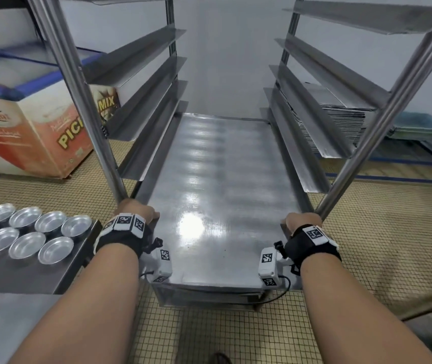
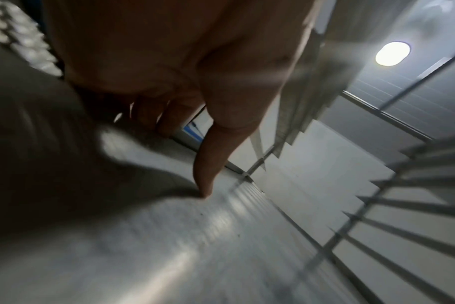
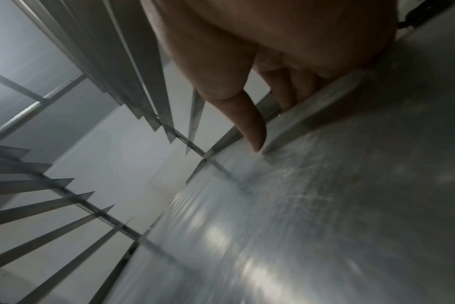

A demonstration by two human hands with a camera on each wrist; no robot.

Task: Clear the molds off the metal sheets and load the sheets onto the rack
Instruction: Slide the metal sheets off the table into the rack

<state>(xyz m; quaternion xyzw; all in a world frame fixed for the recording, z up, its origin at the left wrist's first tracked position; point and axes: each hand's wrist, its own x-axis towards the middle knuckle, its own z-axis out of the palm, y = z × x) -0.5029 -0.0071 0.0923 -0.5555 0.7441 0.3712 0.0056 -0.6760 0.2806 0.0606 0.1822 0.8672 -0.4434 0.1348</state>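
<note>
A bare metal sheet [image 1: 217, 193] lies lengthwise between the side runners of the steel rack [image 1: 78, 82], low down, with its near end sticking out toward me. My left hand [image 1: 141, 214] grips the sheet's left edge by the rack's left post. Its thumb [image 2: 213, 160] lies on top of the sheet [image 2: 195, 246] and its fingers curl under. My right hand [image 1: 299, 222] grips the right edge the same way, with its thumb [image 3: 247, 123] on the sheet [image 3: 325, 205]. Several round metal molds [image 1: 25, 232] stand in rows on the table [image 1: 25, 277] to my left.
Empty runners [image 1: 322, 67] line both sides of the rack above the sheet. A chest freezer [image 1: 25, 132] stands behind the rack on the left. A stack of metal sheets [image 1: 341, 114] lies beyond the rack on the right. The floor [image 1: 380, 232] is tiled.
</note>
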